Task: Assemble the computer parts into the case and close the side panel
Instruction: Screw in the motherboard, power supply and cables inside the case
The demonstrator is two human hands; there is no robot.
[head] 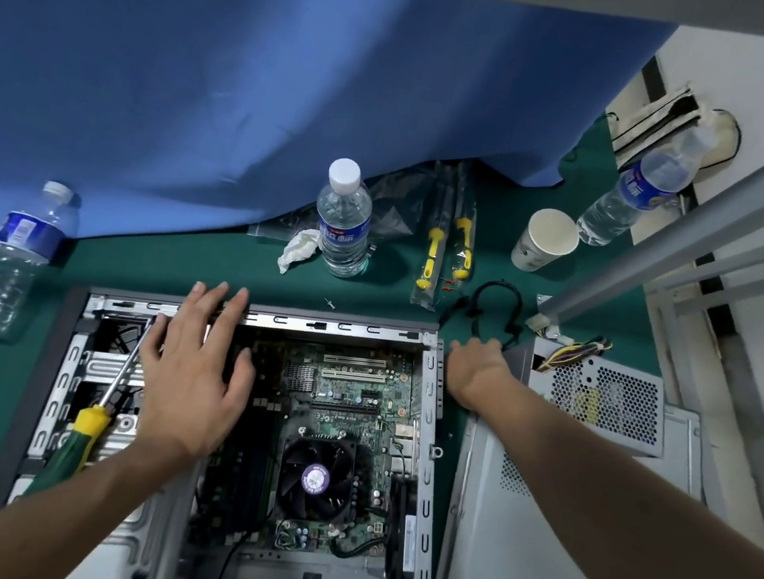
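Open computer case (430, 385) steadied on the green mat.
The far rim is touched by the left hand (196, 360) (fingers straight); the right hand's (477, 368) fingers are hidden.

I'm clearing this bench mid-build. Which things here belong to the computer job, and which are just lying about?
For the job:
computer case
power supply
side panel
screwdriver
left hand and right hand, both at the case

Lying about:
water bottles
paper cup
crumpled tissue

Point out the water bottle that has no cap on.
The water bottle at far right beyond the paper cup: its neck is open, while the middle bottle and left bottle are capped.
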